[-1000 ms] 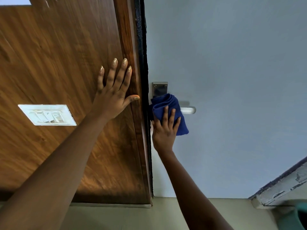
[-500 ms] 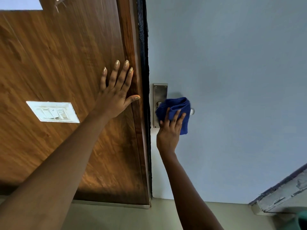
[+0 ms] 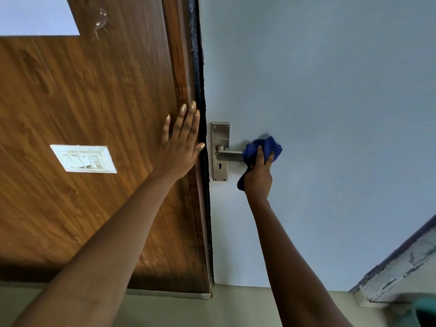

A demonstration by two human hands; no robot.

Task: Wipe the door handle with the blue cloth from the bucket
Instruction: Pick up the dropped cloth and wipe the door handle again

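Observation:
A metal door handle [image 3: 228,156] sticks out of a steel backplate [image 3: 220,128] with a keyhole, on a pale grey door [image 3: 318,90]. My right hand [image 3: 259,177] is closed around a blue cloth [image 3: 271,146], which is wrapped over the outer end of the lever; the lever's tip is hidden by the cloth. My left hand [image 3: 180,143] lies flat with fingers spread on the brown wooden panel [image 3: 94,90], just left of the door's dark edge.
A white switch plate [image 3: 83,158] is set in the wooden panel. A beige floor [image 3: 188,308] runs along the bottom. A chipped white ledge [image 3: 398,274] and a bit of a teal bucket [image 3: 424,312] show at the lower right.
My right hand has slid the cloth rightward along the lever, from the backplate to its outer end, uncovering the plate and lever base. My left hand has shifted slightly toward the door edge.

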